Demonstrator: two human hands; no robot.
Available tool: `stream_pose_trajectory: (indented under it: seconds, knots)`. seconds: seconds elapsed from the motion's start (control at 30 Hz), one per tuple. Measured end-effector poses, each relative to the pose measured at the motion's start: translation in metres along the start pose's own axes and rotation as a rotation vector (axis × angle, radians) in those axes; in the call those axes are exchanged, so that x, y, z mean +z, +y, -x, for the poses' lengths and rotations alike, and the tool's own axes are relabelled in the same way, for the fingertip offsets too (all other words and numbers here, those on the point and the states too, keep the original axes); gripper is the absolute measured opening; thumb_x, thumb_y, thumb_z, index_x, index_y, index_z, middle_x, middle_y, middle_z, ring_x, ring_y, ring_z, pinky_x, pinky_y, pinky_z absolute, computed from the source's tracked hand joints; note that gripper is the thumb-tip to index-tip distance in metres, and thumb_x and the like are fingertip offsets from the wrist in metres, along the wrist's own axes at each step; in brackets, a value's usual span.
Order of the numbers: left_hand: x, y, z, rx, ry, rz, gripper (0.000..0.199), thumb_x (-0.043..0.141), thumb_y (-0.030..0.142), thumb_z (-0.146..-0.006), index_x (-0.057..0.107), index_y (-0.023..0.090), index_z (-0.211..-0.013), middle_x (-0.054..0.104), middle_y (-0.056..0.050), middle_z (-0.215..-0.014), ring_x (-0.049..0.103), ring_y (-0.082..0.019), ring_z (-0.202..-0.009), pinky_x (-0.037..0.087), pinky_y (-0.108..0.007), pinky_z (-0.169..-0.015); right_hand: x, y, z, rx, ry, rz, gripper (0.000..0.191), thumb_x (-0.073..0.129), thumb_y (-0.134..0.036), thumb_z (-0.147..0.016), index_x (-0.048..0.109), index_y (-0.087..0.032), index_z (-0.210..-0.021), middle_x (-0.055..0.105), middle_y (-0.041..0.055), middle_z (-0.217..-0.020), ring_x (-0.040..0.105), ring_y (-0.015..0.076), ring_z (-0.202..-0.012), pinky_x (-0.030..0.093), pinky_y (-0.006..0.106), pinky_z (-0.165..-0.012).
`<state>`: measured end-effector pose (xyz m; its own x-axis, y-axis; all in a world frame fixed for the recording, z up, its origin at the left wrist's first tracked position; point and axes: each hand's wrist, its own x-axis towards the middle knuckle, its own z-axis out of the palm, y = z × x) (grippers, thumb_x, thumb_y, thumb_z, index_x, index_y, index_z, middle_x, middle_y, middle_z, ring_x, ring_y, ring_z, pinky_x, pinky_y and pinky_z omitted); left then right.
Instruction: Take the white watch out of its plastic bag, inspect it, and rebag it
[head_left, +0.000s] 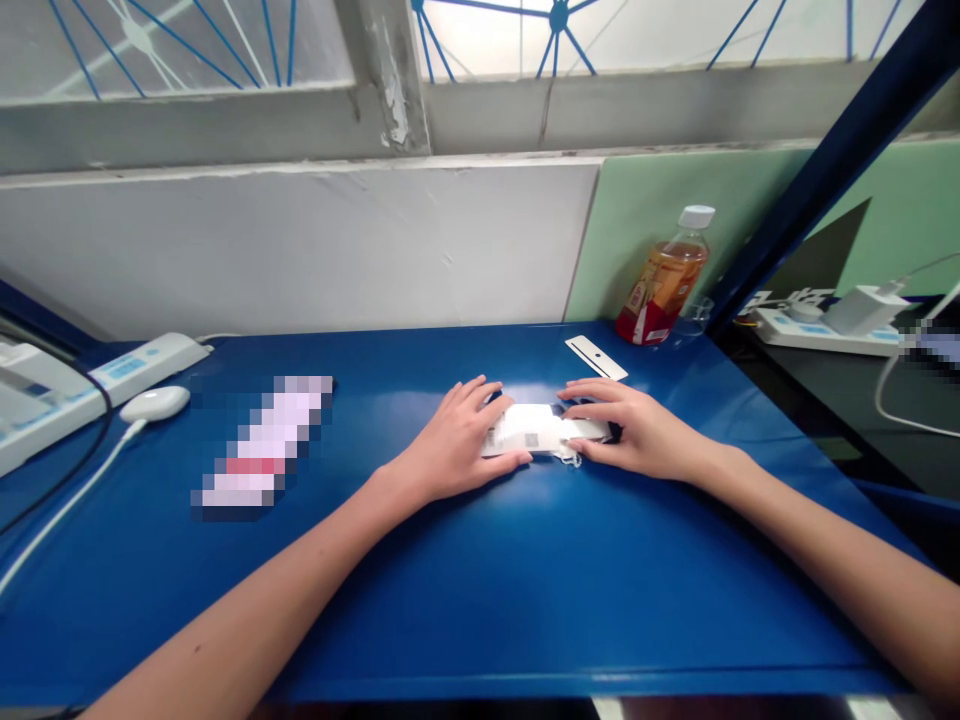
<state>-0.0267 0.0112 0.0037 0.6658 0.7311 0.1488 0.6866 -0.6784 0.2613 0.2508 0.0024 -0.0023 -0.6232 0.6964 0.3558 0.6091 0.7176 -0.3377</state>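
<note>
desk before white packet: open | blocked: bottle rear right | pixelated slab left, perhaps phone

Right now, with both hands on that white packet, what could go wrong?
The white looped bit at the near edge of the white packet might tear or snag, since the right hand is so close.

If the left hand and right hand pull apart hard, the packet could rip suddenly.

The slim white card lies just beyond the right fingers, so a jerk might knock it.
</note>
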Motion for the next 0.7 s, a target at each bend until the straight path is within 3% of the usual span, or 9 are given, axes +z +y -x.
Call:
stream_pose_trajectory:
  seconds: [0.2, 0.37, 0.43, 0.53, 0.6, 0.7]
  knots:
    - [0.001, -0.011, 0.000, -0.036, 0.041, 0.036, 0.067, 0.061, 0.056, -0.088, 0.052, 0.011, -0.136, 0.046, -0.021, -0.146, 0.032, -0.038, -0.142, 0.031, -0.053, -0.113, -0.012, 0.008, 0.003, 0.061, 0.037, 0.136, 0.024, 0.057, -0.031, -0.091, 0.073, -0.021, -0.105, 0.077, 0.0090, -0.098, 0.073, 0.0264, -0.086, 0.056, 0.036, -0.073]
    - [0.002, -0.014, 0.001, -0.016, 0.055, 0.075, 0.065, 0.064, 0.057, -0.086, 0.053, 0.015, -0.135, 0.046, -0.021, -0.146, 0.033, -0.038, -0.142, 0.032, -0.055, -0.112, -0.013, 0.014, 0.007, 0.183, 0.266, 0.148, 0.029, 0.048, -0.031, -0.096, 0.067, -0.019, -0.113, 0.075, 0.0105, -0.104, 0.072, 0.0255, -0.088, 0.053, 0.036, -0.074]
    - [0.002, -0.013, 0.002, -0.021, 0.054, 0.080, 0.065, 0.065, 0.056, -0.085, 0.053, 0.015, -0.135, 0.046, -0.020, -0.146, 0.033, -0.039, -0.142, 0.031, -0.056, -0.112, -0.015, 0.013, 0.006, 0.251, 0.401, 0.064, 0.023, 0.053, -0.033, -0.094, 0.067, -0.020, -0.108, 0.075, 0.0094, -0.100, 0.071, 0.0244, -0.086, 0.053, 0.035, -0.074]
    - [0.001, -0.010, 0.002, -0.039, 0.038, 0.069, 0.067, 0.065, 0.056, -0.085, 0.051, 0.014, -0.137, 0.046, -0.021, -0.147, 0.032, -0.039, -0.142, 0.028, -0.058, -0.113, -0.017, 0.007, 0.004, 0.356, 0.552, -0.129, 0.017, 0.068, -0.039, -0.085, 0.066, -0.022, -0.085, 0.071, 0.0043, -0.077, 0.065, 0.0202, -0.067, 0.049, 0.031, -0.060]
    - [0.001, -0.007, 0.003, -0.046, 0.021, 0.059, 0.069, 0.064, 0.057, -0.086, 0.051, 0.013, -0.137, 0.045, -0.022, -0.147, 0.032, -0.040, -0.142, 0.025, -0.059, -0.114, -0.016, 0.003, 0.002, 0.416, 0.585, -0.316, 0.023, 0.075, -0.041, -0.078, 0.063, -0.022, -0.073, 0.065, 0.0011, -0.065, 0.057, 0.0163, -0.054, 0.043, 0.028, -0.051]
    - [0.001, -0.004, 0.003, -0.045, 0.007, 0.054, 0.071, 0.063, 0.059, -0.086, 0.051, 0.012, -0.137, 0.043, -0.023, -0.148, 0.030, -0.041, -0.143, 0.024, -0.059, -0.115, -0.011, 0.001, 0.000, 0.482, 0.599, -0.623, 0.030, 0.081, -0.044, -0.071, 0.062, -0.021, -0.069, 0.056, -0.0032, -0.054, 0.044, 0.0111, -0.044, 0.032, 0.025, -0.043]
